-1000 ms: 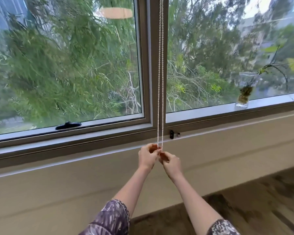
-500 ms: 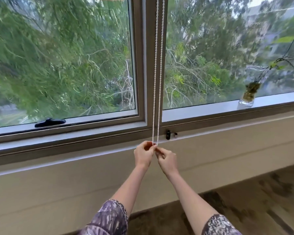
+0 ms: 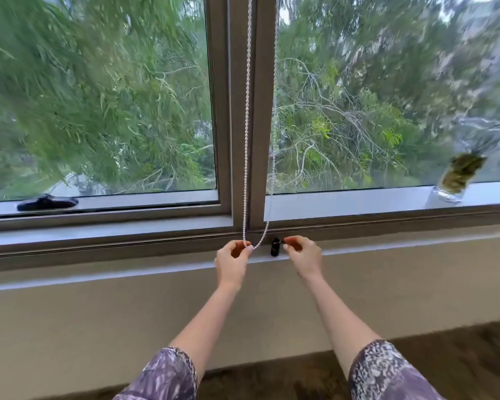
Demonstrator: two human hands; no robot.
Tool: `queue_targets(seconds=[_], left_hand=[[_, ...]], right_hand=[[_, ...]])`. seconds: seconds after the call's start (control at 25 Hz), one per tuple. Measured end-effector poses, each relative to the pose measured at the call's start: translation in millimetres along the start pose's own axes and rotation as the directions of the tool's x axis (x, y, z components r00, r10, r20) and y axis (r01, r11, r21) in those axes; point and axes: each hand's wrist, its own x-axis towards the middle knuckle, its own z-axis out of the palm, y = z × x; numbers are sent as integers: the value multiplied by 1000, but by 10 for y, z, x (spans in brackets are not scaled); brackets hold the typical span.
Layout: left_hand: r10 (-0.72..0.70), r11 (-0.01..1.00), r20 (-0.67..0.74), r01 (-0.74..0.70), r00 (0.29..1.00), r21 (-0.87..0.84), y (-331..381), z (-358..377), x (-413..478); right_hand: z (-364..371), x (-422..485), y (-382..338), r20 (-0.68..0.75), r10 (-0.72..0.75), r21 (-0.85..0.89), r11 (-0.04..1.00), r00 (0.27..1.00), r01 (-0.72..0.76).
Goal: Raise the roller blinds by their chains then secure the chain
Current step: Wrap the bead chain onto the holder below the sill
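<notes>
Two hands have parted: the left hand [image 3: 233,262] keeps its fingers [image 3: 247,249] pinched on the bottom loop of the bead chain [image 3: 246,140], while the right hand [image 3: 303,255], fingers curled narrow and holding nothing visible, now reaches the black chain clip [image 3: 275,246] on the window frame [image 3: 240,111] just right. Securing probably comes next.

Both bare forearms are extended forward and upward, with patterned sleeves pushed to the elbows. The left hand [image 3: 233,262] is held with fingers curled and thumb and forefinger pinched together at the tips — palm turned inward. The right hand [image 3: 303,255] is raised slightly apart from it, thumb and forefinger likewise brought close — the remaining fingers are loosely bent.
</notes>
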Motion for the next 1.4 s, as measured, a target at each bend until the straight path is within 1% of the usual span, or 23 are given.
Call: queue_targets(seconds=[0.08, 0.2, 0.32, 0.44, 0.52, 0.64, 0.72, 0.84, 0.96, 1.08, 1.2, 1.28, 1.4], left_hand=[[-6, 1000, -13, 6, 1000, -9, -31, 100, 68], [6, 1000, -27, -7, 1000, -22, -75, 224, 131], [23, 1000, -44, -24, 999, -20, -124, 311, 182], [15, 1000, -49, -16, 999, -18, -164, 352, 208], [21, 1000, -45, -22, 999, -11, -182, 353, 211], [35, 999, -62, -35, 997, 3, -214, 347, 203], [33, 999, -72, -33, 997, 5, -234, 335, 198], [27, 999, -70, -25, 997, 28, -208, 328, 174], [28, 998, -64, -24, 998, 62, -155, 319, 178], [37, 994, -57, -31, 998, 106, -123, 269, 196], [40, 992, -37, -35, 999, 121, -123, 208, 204], [50, 990, -18, -47, 999, 132, -125, 174, 193], [58, 992, 16, -59, 998, 108, -148, 137, 136]], right_hand=[[-40, 206, 181, 53, -12, -140, 990, 999, 20], [-16, 409, 344, 145, 8, -271, 962, 989, 32], [65, 543, 449, 240, -17, -408, 905, 971, 117], [129, 583, 505, 268, -25, -503, 849, 963, 162], [152, 576, 523, 273, -37, -530, 828, 961, 182], [133, 572, 568, 283, -62, -520, 829, 957, 207], [99, 551, 587, 275, -82, -472, 857, 958, 209], [25, 475, 522, 227, -115, -385, 901, 967, 198], [-52, 405, 320, 177, -190, -321, 917, 966, 239], [-116, 286, 50, 154, -302, -226, 916, 941, 331], [-106, 129, -172, 205, -400, -144, 890, 893, 432], [-61, 28, -270, 233, -438, -135, 869, 868, 475], [9, -47, -359, 233, -461, -152, 853, 856, 500]])
